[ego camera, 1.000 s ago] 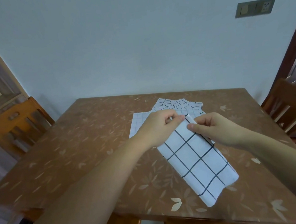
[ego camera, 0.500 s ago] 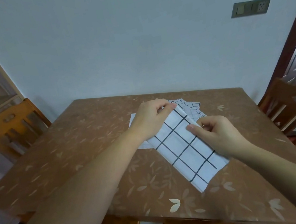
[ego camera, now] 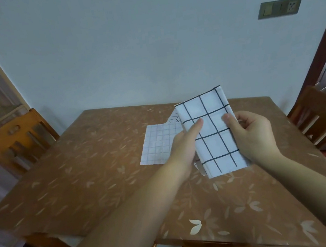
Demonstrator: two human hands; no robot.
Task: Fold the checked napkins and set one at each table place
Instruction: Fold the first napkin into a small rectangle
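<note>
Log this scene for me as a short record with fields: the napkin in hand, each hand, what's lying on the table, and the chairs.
held: folded napkin, large black checks, narrow rectangle, raised over the table
left hand: left hand grips its left edge, thumb on front
right hand: right hand grips its right edge, thumb on front
on table: fine-checked napkin lying flat; third napkin peeking out behind
chairs: left chair; right chair

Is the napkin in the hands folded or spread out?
Folded: the napkin is a narrow strip, pinched along its sides and held above the table by the left hand and right hand.
</note>
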